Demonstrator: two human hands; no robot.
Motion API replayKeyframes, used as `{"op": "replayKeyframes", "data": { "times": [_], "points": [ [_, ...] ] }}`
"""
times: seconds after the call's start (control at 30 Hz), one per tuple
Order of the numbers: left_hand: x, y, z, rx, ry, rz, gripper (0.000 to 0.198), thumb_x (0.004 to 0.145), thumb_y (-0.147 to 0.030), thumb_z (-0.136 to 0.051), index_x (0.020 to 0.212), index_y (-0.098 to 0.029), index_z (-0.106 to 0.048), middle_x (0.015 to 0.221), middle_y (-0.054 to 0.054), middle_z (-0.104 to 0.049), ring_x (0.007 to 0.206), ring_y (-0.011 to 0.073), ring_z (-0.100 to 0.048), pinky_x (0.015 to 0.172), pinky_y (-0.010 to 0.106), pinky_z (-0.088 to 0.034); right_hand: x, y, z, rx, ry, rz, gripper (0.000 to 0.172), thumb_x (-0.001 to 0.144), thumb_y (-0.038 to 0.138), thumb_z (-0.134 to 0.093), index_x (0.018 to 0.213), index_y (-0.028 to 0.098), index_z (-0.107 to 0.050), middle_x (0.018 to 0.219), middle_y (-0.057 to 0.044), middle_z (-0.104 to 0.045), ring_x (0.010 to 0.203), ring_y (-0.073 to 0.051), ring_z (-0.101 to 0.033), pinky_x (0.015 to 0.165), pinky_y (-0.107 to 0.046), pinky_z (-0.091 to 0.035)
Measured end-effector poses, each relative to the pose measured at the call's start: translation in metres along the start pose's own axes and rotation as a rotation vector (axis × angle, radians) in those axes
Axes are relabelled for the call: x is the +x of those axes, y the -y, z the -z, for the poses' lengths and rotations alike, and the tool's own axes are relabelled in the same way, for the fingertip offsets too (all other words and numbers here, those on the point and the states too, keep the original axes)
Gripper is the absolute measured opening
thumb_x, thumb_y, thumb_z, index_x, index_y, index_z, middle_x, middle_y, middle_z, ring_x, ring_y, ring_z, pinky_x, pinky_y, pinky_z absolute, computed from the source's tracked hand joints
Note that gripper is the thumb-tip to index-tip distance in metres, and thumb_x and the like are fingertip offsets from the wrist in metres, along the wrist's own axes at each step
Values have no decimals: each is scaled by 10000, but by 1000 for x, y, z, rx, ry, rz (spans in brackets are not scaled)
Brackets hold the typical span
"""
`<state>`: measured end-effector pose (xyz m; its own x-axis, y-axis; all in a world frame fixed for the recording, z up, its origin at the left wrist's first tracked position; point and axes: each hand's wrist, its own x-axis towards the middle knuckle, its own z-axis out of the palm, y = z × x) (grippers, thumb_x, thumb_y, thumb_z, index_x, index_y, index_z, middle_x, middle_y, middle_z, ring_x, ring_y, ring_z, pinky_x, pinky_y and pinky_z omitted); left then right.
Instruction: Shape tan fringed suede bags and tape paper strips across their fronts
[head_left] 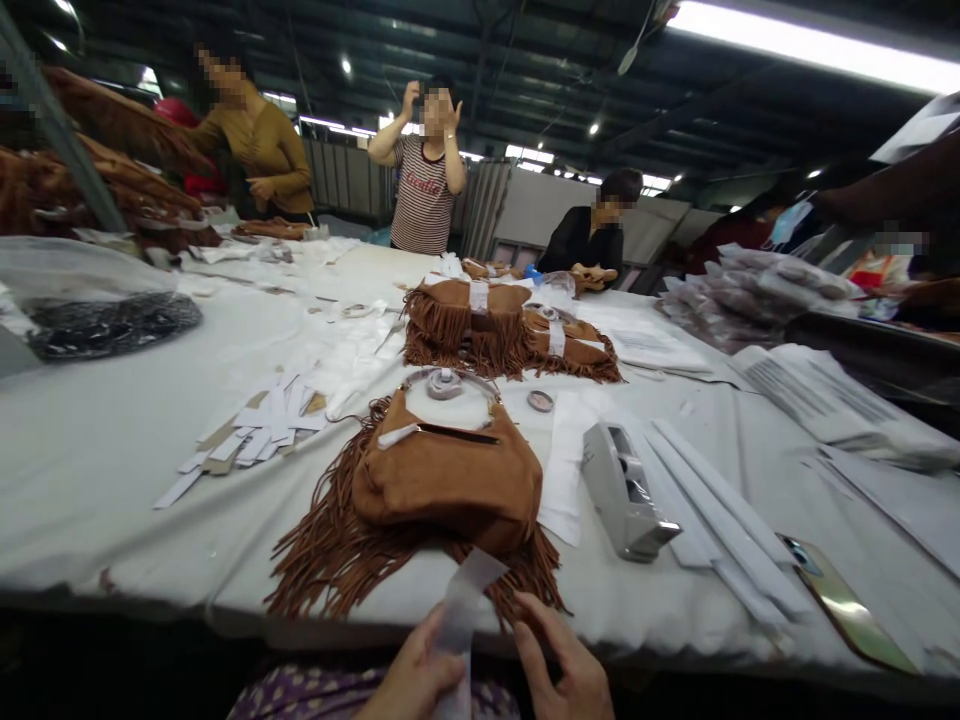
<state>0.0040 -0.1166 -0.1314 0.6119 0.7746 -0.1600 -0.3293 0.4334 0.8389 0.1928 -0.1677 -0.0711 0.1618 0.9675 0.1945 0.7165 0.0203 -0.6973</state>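
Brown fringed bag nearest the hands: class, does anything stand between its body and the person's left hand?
Yes: the translucent strip, held in the left hand, extends toward the bag, and some fringe lies between. Nothing else visible stands there.

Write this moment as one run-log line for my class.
left hand: holds translucent strip | right hand: open, beside strip | fringed brown handbag: on white-covered table, beyond hands | grey tape dispenser: right of handbag
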Motion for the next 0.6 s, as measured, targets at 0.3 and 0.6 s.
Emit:
{"op": "replayKeyframes", "data": {
  "times": [0.3,0.6],
  "points": [
    [8,10,4,-121,-88,23,528,645,-341,-731,1132,-163,-632,1089,88,-668,1118,304,-548,1051,439,-341,37,15,-77,-328,62,408,368,928,222,-404,1271,205,-535,1170,-93,-636,1065,-199,-601,899,-338,-530],
    [-9,-66,48,1324,-410,-156,410,807,-462,-574,1155,-256,-642,1176,125,-621,1131,369,-510,990,532,-365,44,-7,-103,-554,-23,520,470,774,198,-524,1224,319,-584,1045,-55,-692,845,-236,-640,660,-351,-534]
  ]
}}
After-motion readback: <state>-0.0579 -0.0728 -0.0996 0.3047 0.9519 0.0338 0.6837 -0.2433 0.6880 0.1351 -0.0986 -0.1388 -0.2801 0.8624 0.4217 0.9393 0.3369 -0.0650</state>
